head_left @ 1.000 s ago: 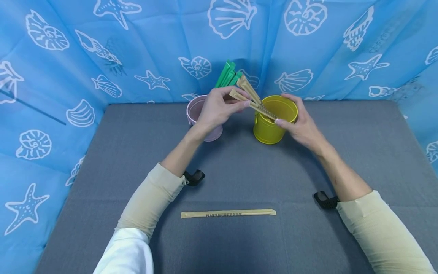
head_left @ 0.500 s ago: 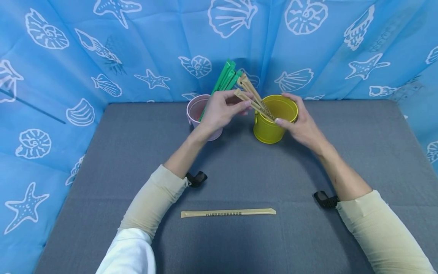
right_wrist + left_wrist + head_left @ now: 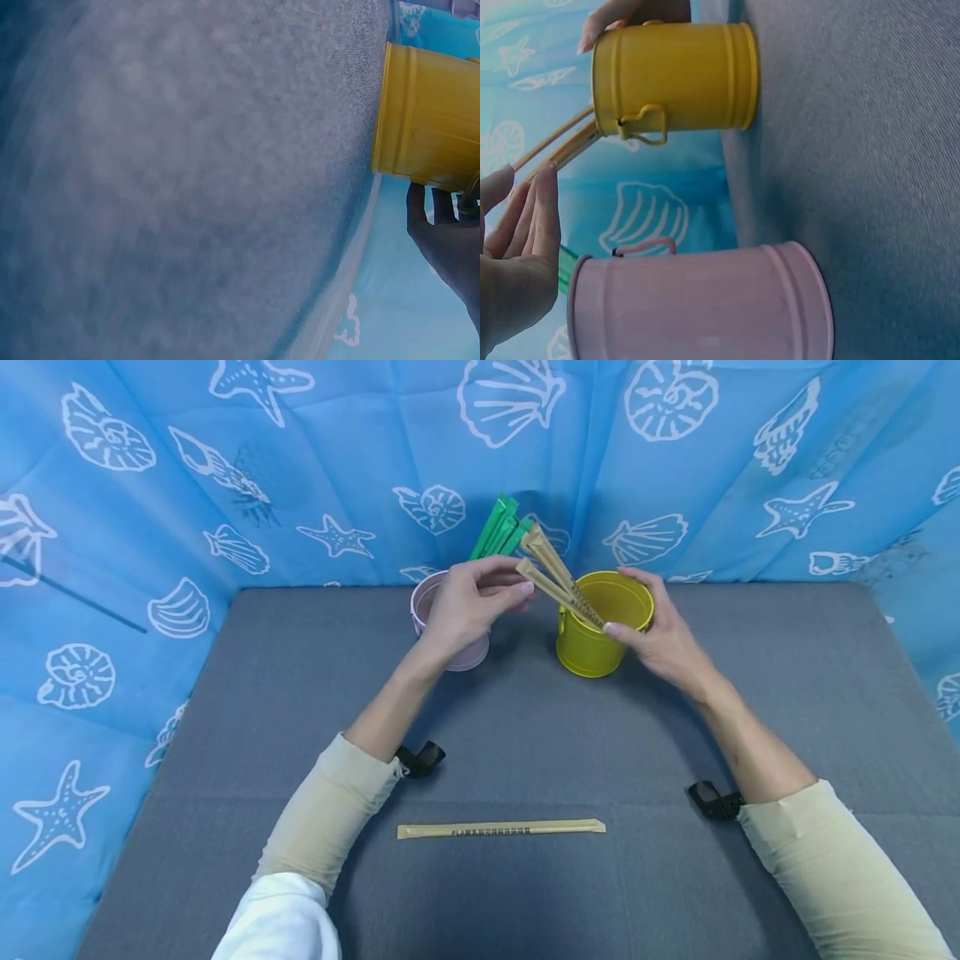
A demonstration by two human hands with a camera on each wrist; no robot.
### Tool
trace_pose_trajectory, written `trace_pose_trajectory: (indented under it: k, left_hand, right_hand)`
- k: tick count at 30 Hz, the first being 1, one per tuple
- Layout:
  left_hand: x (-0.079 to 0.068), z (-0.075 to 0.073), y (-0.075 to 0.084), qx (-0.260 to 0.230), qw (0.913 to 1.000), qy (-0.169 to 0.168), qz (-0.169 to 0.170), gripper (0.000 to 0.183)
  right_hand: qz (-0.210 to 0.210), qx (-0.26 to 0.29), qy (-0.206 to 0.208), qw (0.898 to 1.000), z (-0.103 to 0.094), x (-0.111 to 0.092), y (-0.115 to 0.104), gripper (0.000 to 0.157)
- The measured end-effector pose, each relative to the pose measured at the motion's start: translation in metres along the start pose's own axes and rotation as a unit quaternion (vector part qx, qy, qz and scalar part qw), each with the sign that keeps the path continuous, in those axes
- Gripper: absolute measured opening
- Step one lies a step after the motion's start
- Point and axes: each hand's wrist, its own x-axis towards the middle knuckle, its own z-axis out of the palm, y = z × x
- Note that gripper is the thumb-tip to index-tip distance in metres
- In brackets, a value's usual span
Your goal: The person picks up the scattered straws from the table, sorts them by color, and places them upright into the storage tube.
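My right hand (image 3: 663,627) grips the yellow bucket (image 3: 588,652) by its rim, thumb at the front and fingers round the far side. Several paper-wrapped straws (image 3: 551,556) lean out of this bucket to the left. My left hand (image 3: 468,602) is beside their upper ends, its fingers fairly straight and thumb apart from them; in the left wrist view the straws (image 3: 570,146) end close to the fingertips. Behind the left hand stands a light purple bucket (image 3: 468,656), partly hidden, with several green-wrapped straws (image 3: 498,531) sticking up from it.
One paper-wrapped straw (image 3: 501,829) with printed lettering lies crosswise on the grey table (image 3: 540,743), nearer to me. A blue curtain (image 3: 337,460) with white shell and starfish patterns hangs behind the table and at its sides.
My left hand has loosened from the paper-wrapped straw and drawn slightly left; the straw now leans with the others in the yellow bucket. The right hand has kept its place.
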Motion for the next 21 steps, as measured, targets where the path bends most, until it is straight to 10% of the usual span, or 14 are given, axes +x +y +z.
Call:
trace_pose_trajectory:
  k: [21]
  left_hand:
    - [-0.050,-0.022,0.006,0.072,0.9925,-0.006,0.099,0.031]
  right_hand:
    - [-0.005,-0.028,0.007,1.000,-0.005,-0.003,-0.004,0.077]
